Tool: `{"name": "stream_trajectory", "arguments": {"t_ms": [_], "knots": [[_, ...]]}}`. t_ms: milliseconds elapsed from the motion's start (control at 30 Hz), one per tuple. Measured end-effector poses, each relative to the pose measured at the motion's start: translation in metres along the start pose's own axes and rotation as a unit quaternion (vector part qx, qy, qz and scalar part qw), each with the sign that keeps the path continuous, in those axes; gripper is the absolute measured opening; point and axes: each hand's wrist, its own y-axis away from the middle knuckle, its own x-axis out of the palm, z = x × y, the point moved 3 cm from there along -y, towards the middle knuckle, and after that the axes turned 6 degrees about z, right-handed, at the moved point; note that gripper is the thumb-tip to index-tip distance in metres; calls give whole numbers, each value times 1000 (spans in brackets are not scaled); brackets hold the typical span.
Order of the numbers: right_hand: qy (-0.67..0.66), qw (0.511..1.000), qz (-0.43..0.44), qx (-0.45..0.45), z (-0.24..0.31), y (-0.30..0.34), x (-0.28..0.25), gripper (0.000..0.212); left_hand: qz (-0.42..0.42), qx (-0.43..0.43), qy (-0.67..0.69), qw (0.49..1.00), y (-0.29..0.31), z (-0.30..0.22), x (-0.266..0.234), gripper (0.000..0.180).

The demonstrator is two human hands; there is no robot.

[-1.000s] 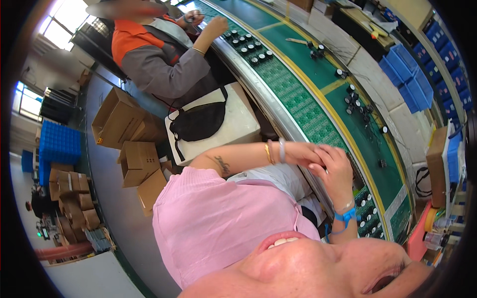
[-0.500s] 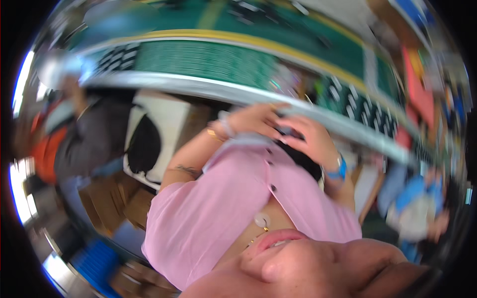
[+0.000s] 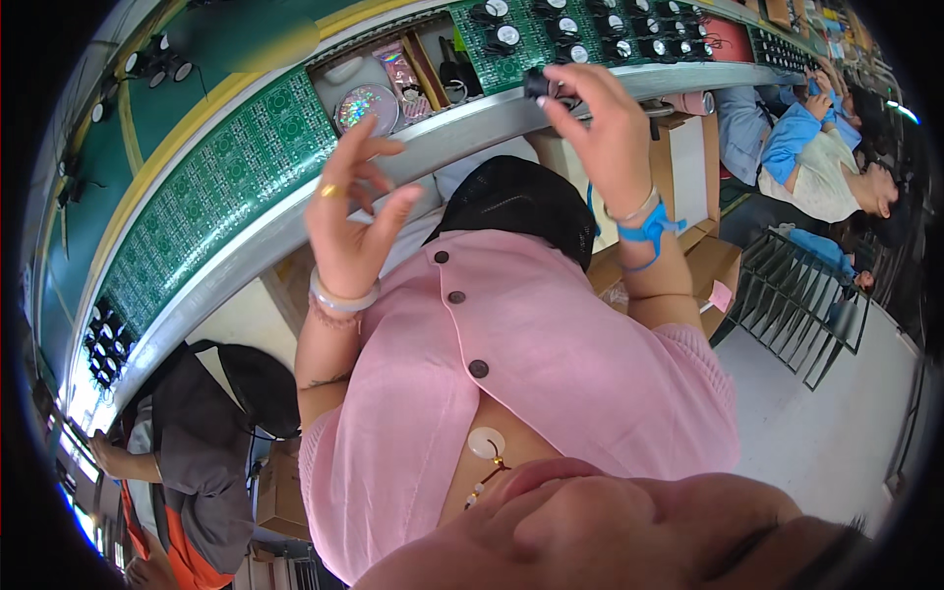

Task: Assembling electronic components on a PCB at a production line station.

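My right hand [image 3: 612, 126], with a blue strap [image 3: 644, 238] at its wrist, pinches a small black round part [image 3: 536, 85] between thumb and fingers. It hangs over the pale metal rail [image 3: 452, 122] at the bench's front edge, just short of a green circuit board panel [image 3: 482, 61] set with black, white-faced round parts [image 3: 567, 26]. My left hand [image 3: 354, 211], wearing a gold ring and a pale bangle, is raised with fingers apart and holds nothing. Beyond its fingertips sits a shiny round disc [image 3: 368, 106]. A bare green circuit board panel [image 3: 211, 177] lies to its left.
A divided recess [image 3: 423, 69] with small packets and black tools lies between the panels. Behind the rail runs a green belt [image 3: 231, 59] carrying loose black parts [image 3: 157, 61]. People sit on the left [image 3: 202, 433] and right [image 3: 801, 162]. A wire rack [image 3: 801, 305] stands at right.
The view has swung and sharpened. My hands, close together near my waist before, are now apart and raised; the right one is over the rail with the black part.
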Motion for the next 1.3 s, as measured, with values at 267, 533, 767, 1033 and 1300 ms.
{"name": "stream_trajectory", "arguments": {"t_ms": [267,533,767,1033,1300], "knots": [[136,989,35,-46,-1,-36,17,26,-215,105,-202,950,19,25,-49,30],[181,980,55,-60,-4,-53,30,25,-224,54,-175,957,12,28,-48,29],[174,981,86,10,-7,-68,42,23,-243,6,-130,961,12,35,-49,29],[133,987,56,-69,-20,-68,50,32,-249,35,-145,957,1,39,-49,26],[-117,966,118,-200,18,-38,104,50,-160,23,-517,841,31,34,-110,24]]}}
